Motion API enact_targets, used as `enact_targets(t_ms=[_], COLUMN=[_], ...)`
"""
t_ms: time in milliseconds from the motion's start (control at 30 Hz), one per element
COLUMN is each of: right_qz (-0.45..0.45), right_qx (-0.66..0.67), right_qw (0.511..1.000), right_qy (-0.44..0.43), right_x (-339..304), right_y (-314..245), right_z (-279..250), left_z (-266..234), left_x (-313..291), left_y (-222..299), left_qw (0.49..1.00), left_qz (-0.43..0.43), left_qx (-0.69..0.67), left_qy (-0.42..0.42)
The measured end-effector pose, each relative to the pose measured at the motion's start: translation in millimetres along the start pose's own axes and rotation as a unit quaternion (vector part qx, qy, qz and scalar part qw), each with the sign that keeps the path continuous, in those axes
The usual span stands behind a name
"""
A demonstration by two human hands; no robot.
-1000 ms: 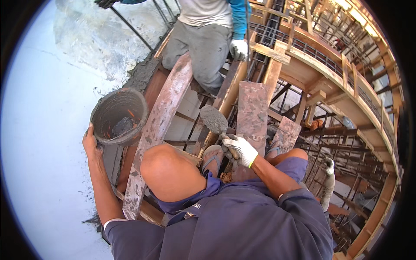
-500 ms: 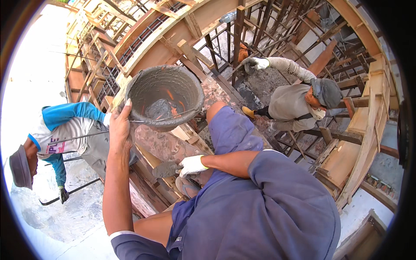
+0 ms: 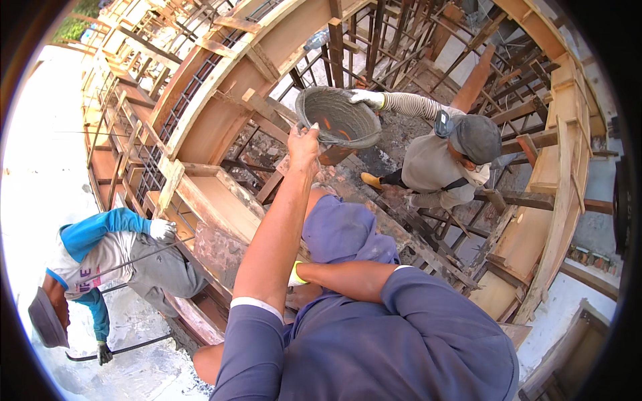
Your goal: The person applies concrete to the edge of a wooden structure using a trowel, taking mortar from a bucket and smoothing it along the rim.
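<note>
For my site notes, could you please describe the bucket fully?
The bucket is round and dark grey, its inner wall coated with rough grey residue and orange streaks. It is held aloft, mouth tilted toward the camera: the person's left hand grips its near rim, a co-worker's gloved hand touches its far rim. Its material is unclear.

A reddish, mortar-smeared board (image 3: 217, 250) is lying near the curved wooden formwork (image 3: 214, 127), its face carrying patches of grey. Within the formwork, a cage of steel bars (image 3: 195, 91) is running lengthwise. At the lower left a pale, stained slab (image 3: 140, 371) is spreading out; a bent steel bar (image 3: 137, 346) is extending over it, and rough grey mortar (image 3: 182, 338) is lining one edge
</note>
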State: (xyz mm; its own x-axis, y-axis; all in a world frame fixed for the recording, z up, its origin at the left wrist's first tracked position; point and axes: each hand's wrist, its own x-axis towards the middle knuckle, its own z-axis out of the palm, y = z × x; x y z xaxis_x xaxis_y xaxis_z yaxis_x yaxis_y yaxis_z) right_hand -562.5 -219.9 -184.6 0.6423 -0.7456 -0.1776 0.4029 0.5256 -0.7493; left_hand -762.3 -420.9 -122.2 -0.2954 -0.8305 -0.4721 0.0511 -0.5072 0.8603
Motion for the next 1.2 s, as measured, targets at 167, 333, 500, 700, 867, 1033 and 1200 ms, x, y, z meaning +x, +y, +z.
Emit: enact_targets(t_ms=[167, 333, 500, 700, 867, 1033, 1200], right_qz=[-0.018, 0.073, -0.016, -0.045, -0.173, -0.154, -0.171], right_qx=[0.091, 0.059, 0.072, -0.009, -0.272, -0.431, -0.466], right_qw=[0.996, 0.995, 0.989, 0.969, 0.931, 0.886, 0.867], right_qy=[-0.018, 0.021, 0.131, 0.244, 0.173, 0.07, -0.043], right_x=[6.3, -11.7, 8.7, -18.2, -26.2, -18.7, -16.5], right_y=[38.7, 13.0, 69.1, -81.3, -189.0, -241.6, -232.4], right_z=[-35.1, -28.2, -145.0, -40.1, 49.9, 148.4, 241.5], left_z=[28.1, -38.1, -88.8, -172.3, -181.2, -207.3, -263.8], left_x=[-1.7, -46.1, -147.6, -263.9, -304.0, -361.3, -416.6], left_y=[-1.0, 40.8, 127.3, 58.1, 69.4, 118.7, 111.8], left_qw=[1.0, 0.982, 0.903, 0.861, 0.965, 0.928, 0.843], left_qz=[0.015, 0.085, 0.297, 0.235, 0.152, 0.252, 0.393], left_qx=[-0.005, 0.168, 0.293, 0.201, -0.056, -0.146, -0.182], left_qy=[-0.016, -0.003, 0.104, 0.403, 0.206, 0.233, 0.319])
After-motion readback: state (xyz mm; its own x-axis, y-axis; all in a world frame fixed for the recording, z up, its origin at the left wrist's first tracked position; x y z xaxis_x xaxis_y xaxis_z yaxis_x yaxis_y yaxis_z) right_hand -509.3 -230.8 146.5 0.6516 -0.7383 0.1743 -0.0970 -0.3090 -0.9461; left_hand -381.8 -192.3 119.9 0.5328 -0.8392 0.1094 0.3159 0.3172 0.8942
